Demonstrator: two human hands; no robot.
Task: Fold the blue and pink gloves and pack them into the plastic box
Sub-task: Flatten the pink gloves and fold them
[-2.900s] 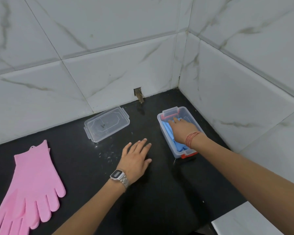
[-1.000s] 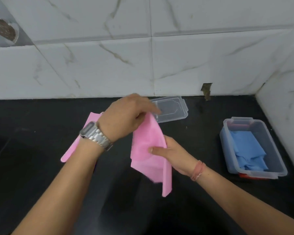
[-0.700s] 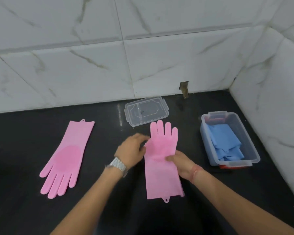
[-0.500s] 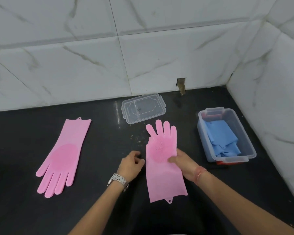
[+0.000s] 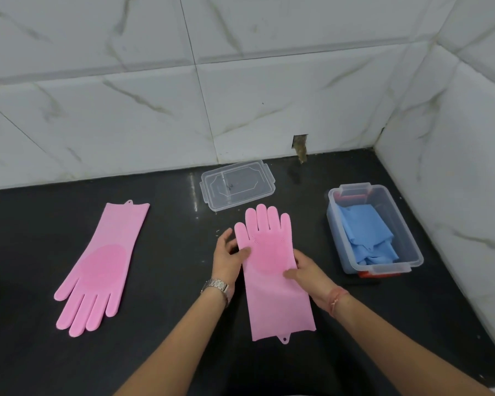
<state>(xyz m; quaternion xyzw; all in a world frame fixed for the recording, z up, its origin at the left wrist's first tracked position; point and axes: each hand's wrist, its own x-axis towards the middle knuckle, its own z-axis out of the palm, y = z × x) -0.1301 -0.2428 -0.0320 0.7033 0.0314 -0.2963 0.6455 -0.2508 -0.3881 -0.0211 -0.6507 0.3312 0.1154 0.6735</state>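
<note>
One pink glove (image 5: 272, 270) lies flat on the black counter in the middle, fingers pointing at the wall, cuff toward me. My left hand (image 5: 227, 254) holds its left edge at the palm, thumb on top. My right hand (image 5: 305, 270) holds its right edge, thumb pressing on the glove. A second pink glove (image 5: 102, 262) lies flat at the left, fingers toward me. The clear plastic box (image 5: 412, 247) stands at the right with folded blue gloves (image 5: 365, 238) inside.
The box's clear lid (image 5: 237, 185) lies near the back wall, just beyond the middle glove. White marble-tile walls close the back and the right side, meeting in a corner behind the box. The black counter (image 5: 169, 281) spreads between the two pink gloves.
The pink glove, held up in both hands a second ago, now lies flat on the counter. My left hand moved from beside it onto its left edge; my right hand stays on its right edge.
</note>
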